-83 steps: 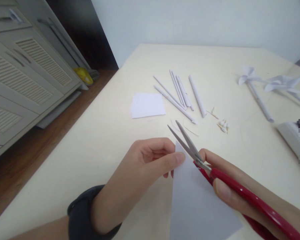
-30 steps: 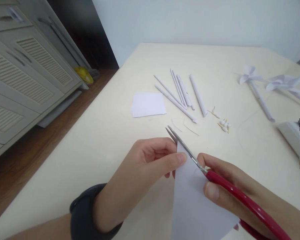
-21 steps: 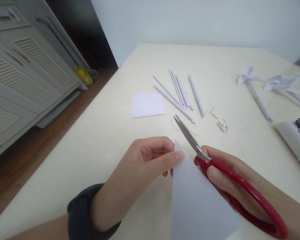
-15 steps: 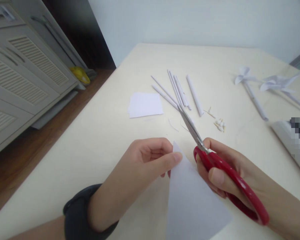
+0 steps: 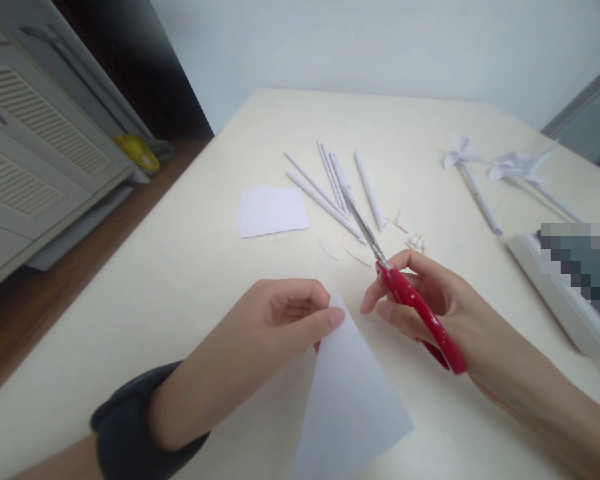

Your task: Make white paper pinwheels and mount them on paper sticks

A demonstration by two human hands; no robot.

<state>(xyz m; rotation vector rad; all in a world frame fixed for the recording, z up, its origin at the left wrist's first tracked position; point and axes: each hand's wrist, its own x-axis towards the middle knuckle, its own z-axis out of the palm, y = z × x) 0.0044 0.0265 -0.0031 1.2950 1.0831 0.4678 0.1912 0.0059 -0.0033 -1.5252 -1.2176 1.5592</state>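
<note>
Between thumb and fingers, my left hand (image 5: 285,320) pinches the top corner of a white sheet of paper (image 5: 353,393), which tapers to a point there and hangs toward me. My right hand (image 5: 430,300) is wrapped around the red handles of a pair of scissors (image 5: 413,300). Their blades look closed and point away from me, above the table and apart from the sheet. Beyond my left hand lies a stack of white paper pieces (image 5: 273,212). Several rolled paper sticks (image 5: 370,190) lie past the scissor tips.
Two paper pinwheels (image 5: 480,197) on sticks lie at the right back. A few small white-tipped bits (image 5: 416,241) and thin paper slivers (image 5: 355,253) are on the table (image 5: 190,280). A white device (image 5: 545,287), partly blurred out, stands at the right edge. Cabinets (image 5: 40,147) are on the left.
My right hand has turned the scissors more upright and raised them a little away from the sheet. My left hand keeps its pinch on the corner. The whole view has shifted slightly rightward.
</note>
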